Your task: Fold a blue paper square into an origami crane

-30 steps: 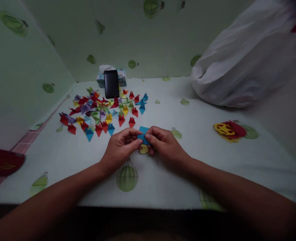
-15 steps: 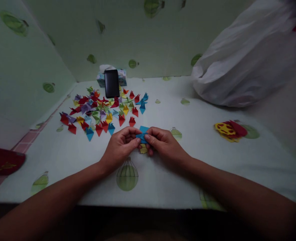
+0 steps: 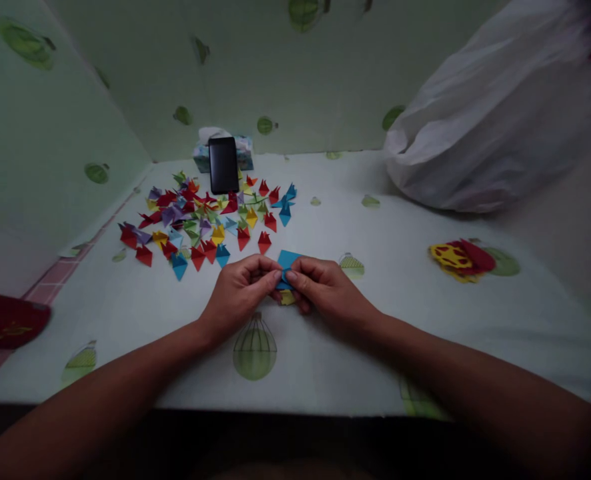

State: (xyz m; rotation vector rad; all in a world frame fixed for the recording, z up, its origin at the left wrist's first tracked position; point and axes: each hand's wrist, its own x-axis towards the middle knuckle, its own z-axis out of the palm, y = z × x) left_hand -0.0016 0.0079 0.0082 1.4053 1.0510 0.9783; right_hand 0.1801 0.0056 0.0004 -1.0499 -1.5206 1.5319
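Both of my hands meet at the middle of the table over a small blue paper (image 3: pixel 286 261). My left hand (image 3: pixel 239 292) pinches its left side with thumb and fingers curled. Pressed close against it, my right hand (image 3: pixel 324 289) grips the right side. A yellow scrap of paper (image 3: pixel 287 299) lies on the table under my fingers. Just beyond my hands spreads a pile of folded paper pieces (image 3: pixel 203 220) in red, blue, yellow, purple and green.
A black phone (image 3: pixel 223 165) leans against a tissue box (image 3: pixel 245 153) at the back. A large white plastic bag (image 3: pixel 495 120) fills the right rear. Red and yellow paper (image 3: pixel 458 259) lies at the right, a dark red object (image 3: pixel 5 320) at the left edge.
My fingers have closed further over the blue paper, folding it smaller. Both hands stay in the same spot.
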